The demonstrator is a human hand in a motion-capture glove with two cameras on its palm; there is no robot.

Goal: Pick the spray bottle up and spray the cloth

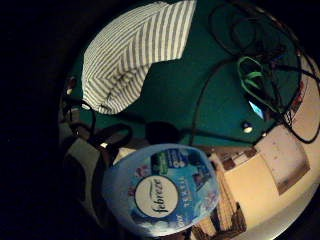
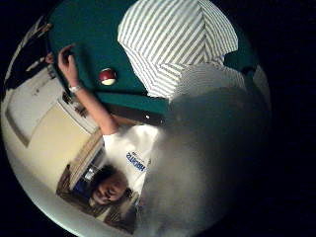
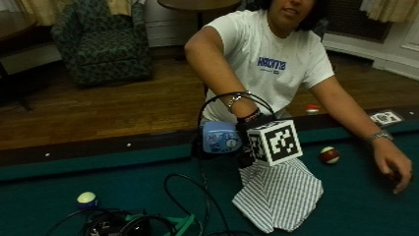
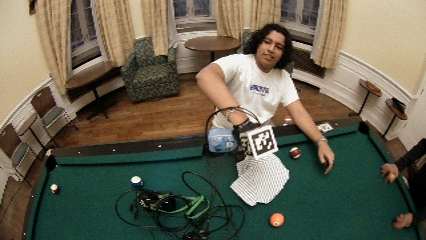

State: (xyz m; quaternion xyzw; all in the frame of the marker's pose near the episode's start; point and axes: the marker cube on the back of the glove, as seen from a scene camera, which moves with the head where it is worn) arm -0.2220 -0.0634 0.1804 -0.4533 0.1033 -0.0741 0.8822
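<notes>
Inspection from the outside view, near to far. A tangle of black cables (image 3: 131, 223) and 1 ball (image 3: 86, 198) lie at 7 o'clock on the green desk (image 3: 367, 206). The striped cloth (image 3: 280, 194) lies flat at 5 o'clock, directly below the raised hand. The gloved right hand (image 3: 252, 129) holds the spray bottle (image 3: 221, 137) in the air at centre, the grip closed round it; whether a finger rests on the trigger cannot be told. 1 red-and-white ball (image 3: 329, 155) sits at 3 o'clock, and the bare left hand (image 3: 395, 167) rests on the desk beyond it.

Judgement: the bottle is lifted; spraying remains. The nozzle direction is not visible. Recommended: tip the nozzle down towards the cloth's middle, keep the bottle above it, then squeeze the trigger.
</notes>
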